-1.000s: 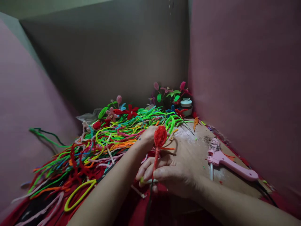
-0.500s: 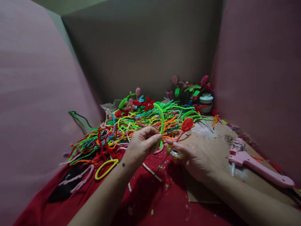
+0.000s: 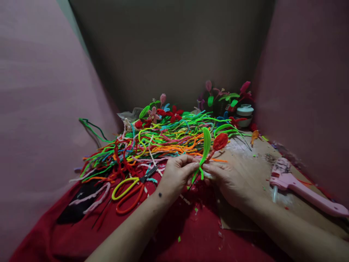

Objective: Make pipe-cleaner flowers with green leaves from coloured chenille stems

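My left hand [image 3: 178, 173] pinches a bright green pipe-cleaner leaf [image 3: 206, 142] near its base, where two short green ends point down. The leaf stands upright against the stem of a red pipe-cleaner flower [image 3: 220, 141]. That stem is pinched between the thumb and fingers of my right hand [image 3: 227, 180]. Both hands nearly touch where leaf and stem meet. Part of a pale, clear ring, perhaps a tape roll [image 3: 208, 175], shows at my right fingers; how it is held is hidden.
Behind my hands spreads a heap of coloured pipe cleaners [image 3: 163, 140]. Scissors [image 3: 131, 191] lie on the red cloth [image 3: 191, 233] at left. A pink glue gun [image 3: 297, 185] rests on cardboard [image 3: 245, 156] at right. A lidded jar [image 3: 244, 112] and finished flowers [image 3: 174, 114] stand behind.
My left hand has moved right with the leaf, bringing it against the red flower's stem. The leaf has turned its broad side to me. The scissors now show past my left forearm.
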A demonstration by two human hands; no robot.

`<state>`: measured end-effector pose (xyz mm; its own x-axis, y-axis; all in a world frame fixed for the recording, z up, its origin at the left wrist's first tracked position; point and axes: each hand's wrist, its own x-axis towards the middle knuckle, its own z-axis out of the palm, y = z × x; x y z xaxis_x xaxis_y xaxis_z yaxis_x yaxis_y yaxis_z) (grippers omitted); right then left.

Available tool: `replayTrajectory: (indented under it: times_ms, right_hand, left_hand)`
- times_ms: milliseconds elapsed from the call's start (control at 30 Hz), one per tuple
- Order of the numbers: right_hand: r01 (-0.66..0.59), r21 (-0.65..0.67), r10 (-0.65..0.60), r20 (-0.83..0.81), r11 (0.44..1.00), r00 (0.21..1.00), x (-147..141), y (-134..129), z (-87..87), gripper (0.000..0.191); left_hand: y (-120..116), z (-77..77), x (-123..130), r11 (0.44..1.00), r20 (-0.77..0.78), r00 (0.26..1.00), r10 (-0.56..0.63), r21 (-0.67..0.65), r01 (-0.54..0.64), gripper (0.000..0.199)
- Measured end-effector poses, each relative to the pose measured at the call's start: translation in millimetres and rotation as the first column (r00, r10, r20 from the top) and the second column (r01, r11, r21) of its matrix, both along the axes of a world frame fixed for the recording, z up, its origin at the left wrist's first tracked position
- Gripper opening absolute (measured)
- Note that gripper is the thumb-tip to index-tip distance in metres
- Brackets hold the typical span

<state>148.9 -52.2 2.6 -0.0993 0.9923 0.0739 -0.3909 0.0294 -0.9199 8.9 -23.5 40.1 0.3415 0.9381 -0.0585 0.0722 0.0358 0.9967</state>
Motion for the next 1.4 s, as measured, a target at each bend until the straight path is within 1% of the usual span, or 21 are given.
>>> replayTrajectory:
  times_ms: [133, 200, 267, 300, 367, 433, 467, 533, 600, 700, 733, 767, 800, 833, 867, 967, 1033, 1100, 1167, 1300, 1400]
  right_hand:
    - [0.037, -0.055, -0.034, 0.047, 0.998, 0.998, 0, -1, 4.0, 0.026]
    - [0.041, -0.082, -0.036, 0.063, 0.996, 0.997, 0, -2, 4.3, 0.030]
    - [0.037, -0.071, -0.032, 0.072, 0.997, 0.997, 0, -2, 3.8, 0.030]
    - [0.032, -0.058, -0.028, 0.073, 0.998, 0.997, 0, -2, 3.2, 0.030]
    - [0.038, -0.031, -0.036, 0.079, 0.999, 0.996, 0, -2, 1.0, 0.026]
    - [0.067, -0.007, -0.067, 0.075, 0.998, 0.995, 0, -3, -2.2, 0.024]
    - [0.075, -0.009, -0.075, 0.067, 0.997, 0.995, 0, -3, -3.7, 0.025]
    - [0.050, -0.031, -0.049, 0.036, 0.998, 0.998, -1, -4, -4.9, 0.024]
    - [0.005, -0.039, -0.005, 0.005, 0.999, 1.000, -1, -5, -3.3, 0.022]
    - [0.033, 0.028, -0.034, 0.037, 0.999, 0.999, -2, -6, 1.7, 0.020]
    - [0.060, 0.048, -0.063, 0.060, 0.997, 0.996, -2, -7, 3.0, 0.020]
    - [0.082, 0.065, -0.087, 0.076, 0.994, 0.993, -3, -7, 3.9, 0.019]
    - [0.094, 0.077, -0.100, 0.081, 0.993, 0.992, -3, -7, 4.3, 0.017]
    - [0.093, 0.090, -0.099, 0.075, 0.992, 0.992, -4, -7, 4.5, 0.016]
    - [0.083, 0.103, -0.089, 0.065, 0.991, 0.994, -4, -7, 4.5, 0.015]
    - [0.062, 0.155, -0.071, 0.054, 0.986, 0.996, -5, -7, 4.5, 0.021]
    - [0.068, 0.168, -0.083, 0.078, 0.983, 0.994, -4, -8, 4.9, 0.022]
    - [0.077, 0.155, -0.097, 0.119, 0.985, 0.988, -4, -8, 5.4, 0.022]
    - [0.081, 0.124, -0.098, 0.134, 0.989, 0.986, -4, -9, 6.0, 0.020]
    - [0.042, 0.102, -0.047, 0.047, 0.994, 0.998, -5, -10, 7.8, 0.017]
    - [0.030, 0.115, -0.031, 0.006, 0.993, 1.000, -6, -10, 7.9, 0.015]
  left_hand:
    - [0, -5.1, 5, 0.996, 0.009, 0.999, 0.046, 0.074, -0.047, 0.013]
    - [0, -8.5, 7, 0.995, -0.003, 0.998, 0.055, 0.081, -0.055, 0.013]
    - [-1, -13.1, 8, 0.995, -0.036, 0.998, 0.055, 0.085, -0.052, 0.014]
    - [-3, -15.5, 8, 0.992, -0.054, 0.997, 0.060, 0.113, -0.053, 0.015]
    - [-7, -19.8, 7, 0.967, -0.104, 0.992, 0.075, 0.250, -0.047, 0.014]
    - [-14, -23.0, 5, 0.907, -0.189, 0.979, 0.079, 0.422, 0.009, 0.016]
    - [-17, -24.3, 4, 0.868, -0.255, 0.964, 0.076, 0.492, 0.061, 0.018]
    - [-23, -26.5, 1, 0.795, -0.389, 0.916, 0.101, 0.585, 0.160, 0.021]
    - [-25, -29.0, -1, 0.693, -0.472, 0.866, 0.167, 0.681, 0.237, 0.026]
    - [-23, -33.7, -2, 0.513, -0.465, 0.844, 0.267, 0.810, 0.284, 0.023]
    - [-21, -35.1, -2, 0.469, -0.443, 0.851, 0.284, 0.838, 0.280, 0.021]
    - [-20, -36.3, -2, 0.446, -0.420, 0.859, 0.291, 0.854, 0.267, 0.020]
    - [-19, -37.2, -2, 0.445, -0.399, 0.870, 0.290, 0.861, 0.247, 0.020]
    - [-18, -37.5, -1, 0.466, -0.385, 0.880, 0.278, 0.855, 0.226, 0.020]
    - [-18, -37.3, -1, 0.507, -0.371, 0.892, 0.259, 0.838, 0.202, 0.019]
    - [-20, -34.3, 0, 0.682, -0.298, 0.941, 0.162, 0.722, 0.112, 0.018]
    - [-20, -31.7, 0, 0.754, -0.219, 0.970, 0.107, 0.653, 0.064, 0.016]
    - [-21, -30.2, 0, 0.775, -0.164, 0.983, 0.087, 0.631, 0.036, 0.016]
    - [-20, -30.2, -1, 0.769, -0.141, 0.986, 0.091, 0.639, 0.020, 0.016]
    - [-20, -30.9, -2, 0.770, -0.105, 0.990, 0.093, 0.638, -0.005, 0.015]
    - [-20, -28.6, -1, 0.819, -0.041, 0.995, 0.086, 0.572, -0.047, 0.014]
